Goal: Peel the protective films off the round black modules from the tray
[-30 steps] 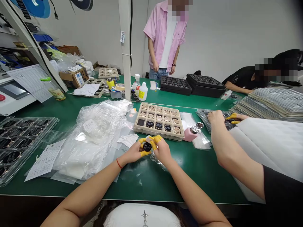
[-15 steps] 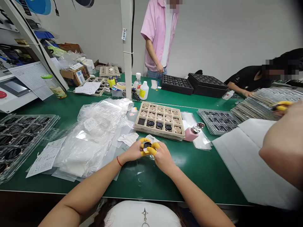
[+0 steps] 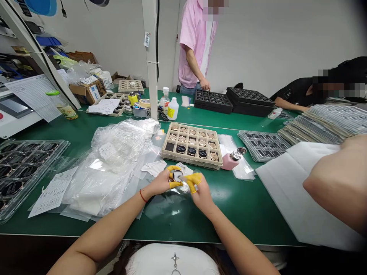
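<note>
I am holding the round watch piece in the left hand, its yellow-sheathed fingers gripping the rim, above the counter and just in front of the beige tray. The right hand is bending its fingers beside the piece; blur is hiding whether they are pinching anything. I am judging the piece light and stiff, its smooth face probably slippery and easily scratched, so the rim is looking like the safer hold. The tray's near edge is limiting forward travel, the pink bottle is standing by its right corner, and crumpled plastic is spreading leftward. Green surface is showing toward the counter's near edge and rightward, up to the white sheets
</note>
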The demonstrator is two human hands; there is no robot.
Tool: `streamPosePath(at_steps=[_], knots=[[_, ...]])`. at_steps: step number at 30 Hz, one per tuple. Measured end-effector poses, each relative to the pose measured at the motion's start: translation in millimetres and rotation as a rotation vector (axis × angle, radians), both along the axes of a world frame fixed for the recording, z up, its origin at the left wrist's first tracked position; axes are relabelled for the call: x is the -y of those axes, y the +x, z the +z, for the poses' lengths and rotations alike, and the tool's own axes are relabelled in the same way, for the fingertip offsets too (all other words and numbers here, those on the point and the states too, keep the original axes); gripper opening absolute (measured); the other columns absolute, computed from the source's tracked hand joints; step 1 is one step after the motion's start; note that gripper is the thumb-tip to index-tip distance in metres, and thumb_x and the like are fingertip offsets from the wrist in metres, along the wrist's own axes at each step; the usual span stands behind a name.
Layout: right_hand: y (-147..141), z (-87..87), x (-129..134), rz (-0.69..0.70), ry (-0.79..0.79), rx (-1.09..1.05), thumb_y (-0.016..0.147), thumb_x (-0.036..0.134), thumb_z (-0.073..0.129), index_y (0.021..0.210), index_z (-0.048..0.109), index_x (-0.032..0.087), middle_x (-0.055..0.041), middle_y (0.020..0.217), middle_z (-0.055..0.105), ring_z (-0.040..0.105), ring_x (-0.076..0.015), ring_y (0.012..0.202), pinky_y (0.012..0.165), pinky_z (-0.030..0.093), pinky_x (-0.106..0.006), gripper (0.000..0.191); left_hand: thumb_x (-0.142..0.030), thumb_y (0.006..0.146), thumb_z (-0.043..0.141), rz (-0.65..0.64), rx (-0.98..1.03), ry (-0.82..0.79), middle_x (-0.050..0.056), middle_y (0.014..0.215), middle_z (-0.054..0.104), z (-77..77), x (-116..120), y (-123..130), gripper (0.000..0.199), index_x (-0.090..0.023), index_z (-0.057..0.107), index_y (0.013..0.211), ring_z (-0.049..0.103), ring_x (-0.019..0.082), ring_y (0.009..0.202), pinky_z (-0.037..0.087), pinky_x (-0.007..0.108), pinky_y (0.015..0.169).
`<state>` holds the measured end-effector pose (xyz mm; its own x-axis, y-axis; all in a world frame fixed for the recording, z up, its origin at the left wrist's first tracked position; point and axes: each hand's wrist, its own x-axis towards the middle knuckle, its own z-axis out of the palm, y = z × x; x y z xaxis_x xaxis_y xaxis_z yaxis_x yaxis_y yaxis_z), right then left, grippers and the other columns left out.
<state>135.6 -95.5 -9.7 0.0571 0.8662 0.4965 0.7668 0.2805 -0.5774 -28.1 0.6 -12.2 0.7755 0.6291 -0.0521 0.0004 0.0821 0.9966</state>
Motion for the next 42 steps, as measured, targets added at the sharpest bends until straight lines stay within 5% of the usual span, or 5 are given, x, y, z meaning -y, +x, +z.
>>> streamPosePath(at_steps=[4,11,17,34,42], knots=[[7,12.9,-6,-0.156,-0.039,-0.215,0.089,0.028,0.045,0.092,0.061,0.023,-0.005,0.091,0.061,0.054,-0.0192,0.088,0.079,0.045,-0.035,0.017,-0.029,0.07,0.07,0.018,-0.027,0.02,-0.003,0.076,0.053,-0.1,2,-1,0.048,-0.02,0.043,0.109,0.052,0.01,0.065,0.04,0.021,0.057],[-19,7.0,-2,-0.051,0.061,0.147,0.086,0.019,0.045,0.105,0.058,0.025,-0.0057,0.111,0.063,0.052,-0.0231,0.108,0.097,0.034,-0.049,0.023,-0.027,0.076,0.065,0.034,0.002,0.192,0.004,0.098,0.057,4.9,7,0,0.04,-0.02,0.047,0.111,0.058,0.015,0.081,0.048,0.029,0.072],[-24,2.8,1,-0.111,0.17,0.259,0.085,0.013,0.046,0.105,0.056,0.025,-0.0051,0.103,0.065,0.053,-0.0222,0.106,0.103,0.026,-0.051,0.026,-0.028,0.076,0.065,0.048,-0.011,0.244,0.006,0.102,0.056,7.3,9,0,0.039,-0.02,0.049,0.11,0.057,0.016,0.082,0.05,0.031,0.075],[-17,4.9,-26,-0.191,0.059,0.299,0.078,0.009,0.042,0.091,0.061,0.02,-0.0066,0.08,0.061,0.051,-0.0218,0.085,0.099,0.029,-0.047,0.026,-0.026,0.073,0.069,-0.034,0.054,0.123,0.005,0.098,0.059,-2.0,6,0,0.049,-0.018,0.045,0.115,0.057,0.016,0.082,0.046,0.027,0.071],[36,-9.4,-20,-0.185,-0.179,-0.194,0.086,0.029,0.046,0.115,0.054,0.02,-0.0089,0.109,0.062,0.056,-0.022,0.097,0.084,0.045,-0.037,0.032,-0.03,0.07,0.071,0.029,0.014,0.008,-0.001,0.077,0.055,-2.9,7,2,0.056,-0.019,0.041,0.116,0.051,0.011,0.065,0.04,0.023,0.06]])
